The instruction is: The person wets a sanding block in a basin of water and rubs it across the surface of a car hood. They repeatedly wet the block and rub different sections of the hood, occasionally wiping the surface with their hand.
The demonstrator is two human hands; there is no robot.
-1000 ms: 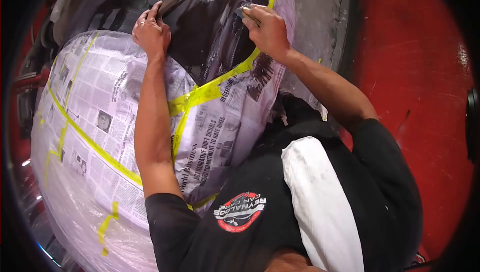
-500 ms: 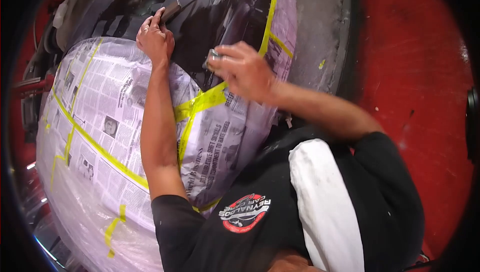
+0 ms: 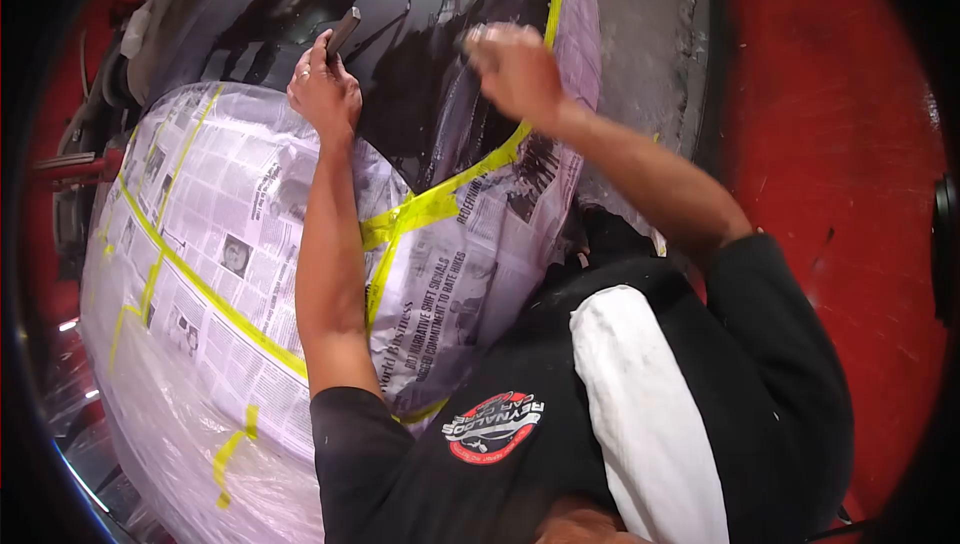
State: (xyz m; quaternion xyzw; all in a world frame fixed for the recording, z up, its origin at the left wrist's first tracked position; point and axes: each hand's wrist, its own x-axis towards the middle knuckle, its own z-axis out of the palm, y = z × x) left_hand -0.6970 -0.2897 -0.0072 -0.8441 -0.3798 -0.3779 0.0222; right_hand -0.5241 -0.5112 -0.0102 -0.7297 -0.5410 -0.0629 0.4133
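Note:
My left hand point(image 3: 325, 94) is closed round one end of a small dark-brown block point(image 3: 345, 30), held over the shiny black car panel point(image 3: 385, 84). My right hand point(image 3: 520, 69) is closed and blurred by motion, at the panel's right side near the yellow tape edge. A small greyish piece point(image 3: 474, 36) shows at its fingertips; its kind is too smeared to make out. Wet-looking streaks and reflections cover the panel. Newspaper point(image 3: 235, 204) masks the area below it, held by yellow tape point(image 3: 425, 209).
Clear plastic sheeting point(image 3: 190, 444) covers the lower left. A grey, dusty surface point(image 3: 650, 64) runs along the right, beside a red floor point(image 3: 820, 124). A white cloth point(image 3: 650, 404) hangs over my black shirt point(image 3: 400, 474).
My right hand has moved up and right across the panel with the greyish piece. My left hand and the brown block have shifted slightly right, the block now tilted more upright.

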